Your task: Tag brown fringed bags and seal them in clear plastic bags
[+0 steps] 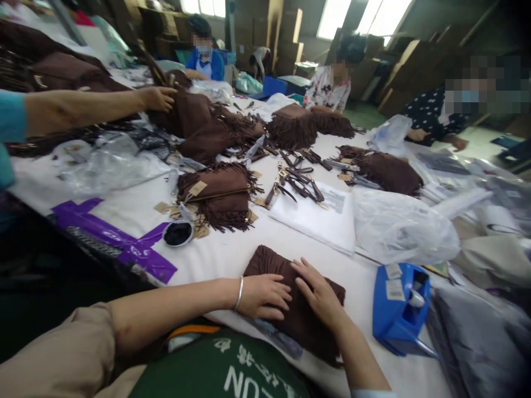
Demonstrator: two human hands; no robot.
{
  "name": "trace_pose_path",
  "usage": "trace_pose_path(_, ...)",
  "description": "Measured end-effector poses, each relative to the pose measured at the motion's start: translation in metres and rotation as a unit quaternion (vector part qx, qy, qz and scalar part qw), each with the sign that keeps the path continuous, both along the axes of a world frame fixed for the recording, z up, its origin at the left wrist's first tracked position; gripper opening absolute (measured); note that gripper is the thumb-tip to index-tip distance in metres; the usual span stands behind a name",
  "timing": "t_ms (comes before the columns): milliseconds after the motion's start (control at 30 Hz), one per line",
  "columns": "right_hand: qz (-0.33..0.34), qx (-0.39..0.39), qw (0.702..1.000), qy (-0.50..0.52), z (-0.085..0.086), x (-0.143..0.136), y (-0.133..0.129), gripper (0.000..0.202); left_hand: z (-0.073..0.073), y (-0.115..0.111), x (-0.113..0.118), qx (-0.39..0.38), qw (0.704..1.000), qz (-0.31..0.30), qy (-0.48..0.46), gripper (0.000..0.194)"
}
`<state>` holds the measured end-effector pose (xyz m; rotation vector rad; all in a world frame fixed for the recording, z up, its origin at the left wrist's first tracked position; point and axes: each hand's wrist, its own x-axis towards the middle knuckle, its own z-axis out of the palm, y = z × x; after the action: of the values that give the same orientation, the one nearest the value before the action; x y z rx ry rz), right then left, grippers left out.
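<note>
A dark brown fabric bag lies flat on the white table right before me, its far edge gathered in folds. My left hand rests on its left part, fingers stretched out; a silver bangle circles that wrist. Across the upper right part, my right hand lies with its fingers spread. Both palms face down on the fabric, and neither hand grips anything. Beyond them sits a brown fringed bag with a zip and paper tags. Left of it is a small round dish with something black inside.
A blue tape dispenser stands to my right, beside grey plastic packaging. Brown straps with clips lie on white paper sheets, near a clear plastic bag. Purple tape marks the left edge. A co-worker's arm reaches over piled brown bags.
</note>
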<state>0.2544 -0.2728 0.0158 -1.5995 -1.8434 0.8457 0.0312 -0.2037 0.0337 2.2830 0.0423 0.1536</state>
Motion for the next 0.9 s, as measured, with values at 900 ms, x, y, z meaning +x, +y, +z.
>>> trace_pose_path(900,0.016,0.142,0.973,-0.184,-0.039,-0.023,-0.027,0.048,0.043,0.135,-0.023,0.15,0.926,0.339,0.074,0.03)
